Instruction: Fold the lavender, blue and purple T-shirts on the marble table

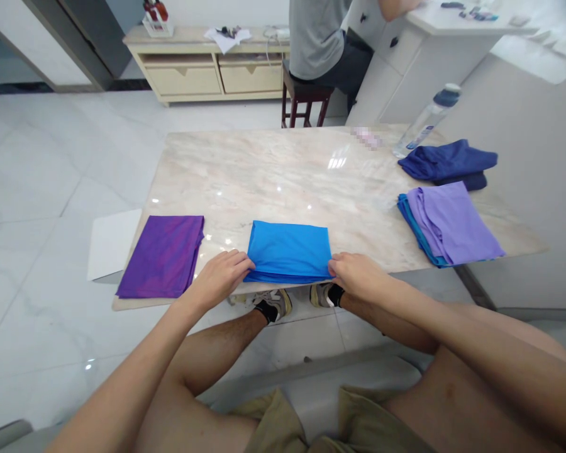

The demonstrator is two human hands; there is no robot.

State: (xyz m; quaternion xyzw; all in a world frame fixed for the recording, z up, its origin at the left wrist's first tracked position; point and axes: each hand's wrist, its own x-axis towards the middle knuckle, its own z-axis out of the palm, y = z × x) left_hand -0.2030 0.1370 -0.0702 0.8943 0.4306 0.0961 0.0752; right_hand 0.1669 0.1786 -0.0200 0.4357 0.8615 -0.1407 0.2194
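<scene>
The blue cloth (288,250) lies folded flat in the lower middle of the frame, close to the near edge of the marble table (273,176). Both hands are on it. The left hand (221,275) pinches the cloth's near left corner, with the fingers curled around the edge. The right hand (356,273) pinches the near right corner the same way. I think the hands sit at the two corners so the layers stay lined up and the fold stays neat.

To the left of the blue cloth, just apart from it, lies a purple cloth (163,255), also folded flat. It looks like a finished one put to the side. A white sheet (110,242) sticks out from under the table edge at the left.

At the right of the frame there is a small pile: a light purple cloth (453,220) lies on top of a blue one, whose edge peeks out underneath. Behind that pile sits a bunched-up dark blue cloth (448,162), not folded flat. These seem to be kept on one side, away from the folded ones.

A clear water bottle (427,119) lies tilted near the far right of the table. I cannot tell how much is in it.

At the top of the frame another person (318,38) sits on a stool (306,100) at a white counter. A low cabinet (207,66) with two drawers stands by the wall; the drawers are shut, so what is inside cannot be seen.
</scene>
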